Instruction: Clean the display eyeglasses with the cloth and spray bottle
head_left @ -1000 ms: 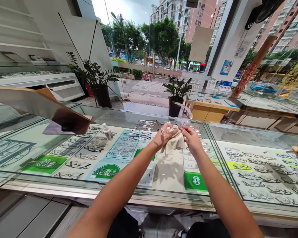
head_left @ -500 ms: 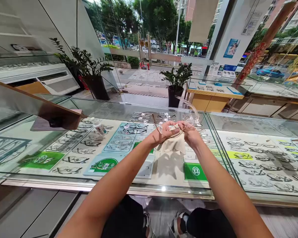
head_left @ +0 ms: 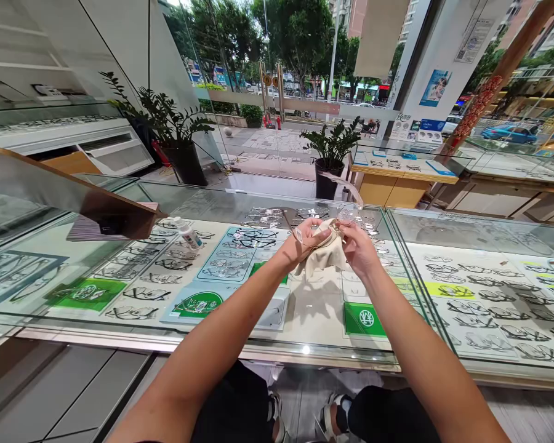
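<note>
Above the glass counter, my left hand (head_left: pixel 300 243) is closed on a cream cloth (head_left: pixel 325 255), which hangs down in loose folds. A thin brown eyeglass temple sticks up beside the left fingers; the rest of the glasses is mostly hidden by the cloth and fingers. My right hand (head_left: pixel 357 246) is closed at the cloth's right edge, its fingertips pinching a part of the thin-framed glasses (head_left: pixel 346 215). Both hands are close together. A white spray bottle (head_left: pixel 188 235) stands on the counter to the left.
The glass display counter (head_left: pixel 305 341) holds rows of eyeglasses and green cards. A wooden-edged mirror or panel (head_left: pixel 115 212) juts in from the left. Potted plants (head_left: pixel 330 151) stand beyond the counter, near a wooden display table (head_left: pixel 401 178).
The cloth has been shifted up and spread more between my hands. My right fingers have changed their hold slightly, and the view has moved a little.
</note>
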`<state>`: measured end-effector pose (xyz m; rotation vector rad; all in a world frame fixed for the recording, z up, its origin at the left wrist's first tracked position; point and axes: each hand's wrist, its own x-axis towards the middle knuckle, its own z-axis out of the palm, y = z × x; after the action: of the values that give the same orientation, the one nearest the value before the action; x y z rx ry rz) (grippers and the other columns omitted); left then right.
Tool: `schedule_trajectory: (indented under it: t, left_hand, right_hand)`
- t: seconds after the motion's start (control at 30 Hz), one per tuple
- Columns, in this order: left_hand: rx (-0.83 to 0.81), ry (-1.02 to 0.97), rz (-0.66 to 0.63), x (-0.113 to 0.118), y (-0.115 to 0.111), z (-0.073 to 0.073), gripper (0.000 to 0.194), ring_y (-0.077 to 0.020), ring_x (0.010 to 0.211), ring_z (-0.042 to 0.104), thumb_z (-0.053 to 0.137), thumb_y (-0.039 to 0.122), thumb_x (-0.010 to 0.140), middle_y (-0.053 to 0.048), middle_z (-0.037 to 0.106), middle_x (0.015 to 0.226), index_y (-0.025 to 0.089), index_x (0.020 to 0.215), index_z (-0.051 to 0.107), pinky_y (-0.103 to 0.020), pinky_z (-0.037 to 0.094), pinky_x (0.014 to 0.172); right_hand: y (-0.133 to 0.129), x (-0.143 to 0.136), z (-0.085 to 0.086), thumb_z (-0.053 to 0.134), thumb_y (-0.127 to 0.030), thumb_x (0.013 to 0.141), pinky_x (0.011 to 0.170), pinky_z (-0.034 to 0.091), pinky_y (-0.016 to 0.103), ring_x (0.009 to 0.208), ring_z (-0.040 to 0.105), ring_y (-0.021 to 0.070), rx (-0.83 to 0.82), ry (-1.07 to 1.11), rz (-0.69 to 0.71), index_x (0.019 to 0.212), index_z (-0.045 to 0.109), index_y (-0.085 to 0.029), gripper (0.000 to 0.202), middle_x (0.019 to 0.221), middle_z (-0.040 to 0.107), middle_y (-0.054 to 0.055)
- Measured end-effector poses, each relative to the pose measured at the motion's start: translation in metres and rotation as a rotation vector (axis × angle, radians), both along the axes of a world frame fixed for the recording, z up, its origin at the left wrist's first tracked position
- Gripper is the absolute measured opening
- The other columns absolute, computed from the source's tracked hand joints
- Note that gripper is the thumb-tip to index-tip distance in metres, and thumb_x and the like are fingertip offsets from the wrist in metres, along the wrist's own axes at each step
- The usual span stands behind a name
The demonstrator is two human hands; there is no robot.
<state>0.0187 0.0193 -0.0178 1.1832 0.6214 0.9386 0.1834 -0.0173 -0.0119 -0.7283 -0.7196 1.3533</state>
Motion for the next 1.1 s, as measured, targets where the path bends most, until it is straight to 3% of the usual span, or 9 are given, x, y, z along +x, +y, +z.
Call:
schedule_trajectory:
  t: [0.17, 0.37, 0.57, 0.7, 0.8, 0.97, 1.1]
  left_hand:
    - [-0.015, -0.017, 0.003, -0.001, -0.003, 0.005, 0.069, -0.0102, 0.048, 0.058, 0.093, 0.058, 0.068, 0.006, 0.067, 0.065, 0.023, 0.102, 0.044, -0.020, 0.042, 0.051]
    - [-0.032, 0.034, -0.066, -0.009, -0.008, 0.017, 0.063, -0.0098, 0.053, 0.059, 0.093, 0.057, 0.069, 0.003, 0.068, 0.070, 0.019, 0.097, 0.052, -0.021, 0.043, 0.055]
    - [-0.075, 0.079, -0.054, -0.014, -0.005, 0.017, 0.062, -0.0126, 0.066, 0.062, 0.090, 0.063, 0.071, -0.001, 0.070, 0.082, 0.018, 0.098, 0.057, -0.024, 0.045, 0.063]
    - [-0.059, 0.080, -0.065, -0.014, -0.008, 0.021, 0.057, -0.0114, 0.064, 0.056, 0.087, 0.064, 0.073, 0.001, 0.063, 0.075, 0.017, 0.088, 0.058, -0.024, 0.040, 0.062]
    - [-0.060, 0.105, -0.071, -0.014, -0.009, 0.024, 0.049, -0.0097, 0.061, 0.049, 0.088, 0.055, 0.074, 0.003, 0.057, 0.069, 0.018, 0.082, 0.057, -0.022, 0.036, 0.059]
    - [-0.092, 0.161, -0.073, -0.018, -0.004, 0.025, 0.036, -0.0069, 0.056, 0.039, 0.083, 0.032, 0.070, 0.006, 0.045, 0.064, 0.018, 0.071, 0.050, -0.020, 0.029, 0.054]
    - [-0.060, 0.152, -0.071, -0.018, -0.003, 0.023, 0.038, -0.0080, 0.054, 0.041, 0.085, 0.044, 0.074, 0.004, 0.050, 0.066, 0.017, 0.077, 0.059, -0.022, 0.026, 0.051]
  right_hand:
    - [-0.001, -0.004, -0.002, 0.097, -0.030, 0.061, 0.086, 0.056, 0.031, 0.090, 0.070, 0.0173, -0.006, -0.009, 0.011, 0.086, 0.081, -0.025, 0.030, 0.096, 0.082, 0.000]
    - [-0.004, 0.001, 0.001, 0.093, -0.040, 0.070, 0.099, 0.055, 0.035, 0.103, 0.073, 0.0223, 0.094, -0.185, 0.107, 0.098, 0.085, -0.025, 0.033, 0.107, 0.083, 0.004]
    - [-0.002, 0.000, 0.001, 0.093, -0.049, 0.068, 0.085, 0.060, 0.034, 0.100, 0.073, 0.0241, 0.050, -0.202, -0.005, 0.093, 0.086, -0.023, 0.037, 0.106, 0.083, 0.007]
    - [0.001, 0.005, 0.003, 0.093, -0.048, 0.065, 0.085, 0.060, 0.034, 0.098, 0.073, 0.0239, 0.044, -0.172, -0.095, 0.092, 0.086, -0.021, 0.038, 0.107, 0.083, 0.008]
    - [0.001, 0.009, 0.003, 0.093, -0.048, 0.064, 0.084, 0.058, 0.034, 0.093, 0.073, 0.0225, 0.018, -0.179, -0.122, 0.091, 0.086, -0.021, 0.038, 0.102, 0.084, 0.008]
    - [-0.002, 0.008, 0.005, 0.093, -0.051, 0.063, 0.076, 0.055, 0.033, 0.083, 0.071, 0.0211, 0.008, -0.215, -0.052, 0.089, 0.086, -0.022, 0.040, 0.093, 0.083, 0.007]
    - [-0.005, 0.006, 0.005, 0.092, -0.052, 0.067, 0.077, 0.054, 0.033, 0.081, 0.068, 0.0199, 0.037, -0.264, 0.015, 0.087, 0.087, -0.023, 0.035, 0.087, 0.082, 0.005]
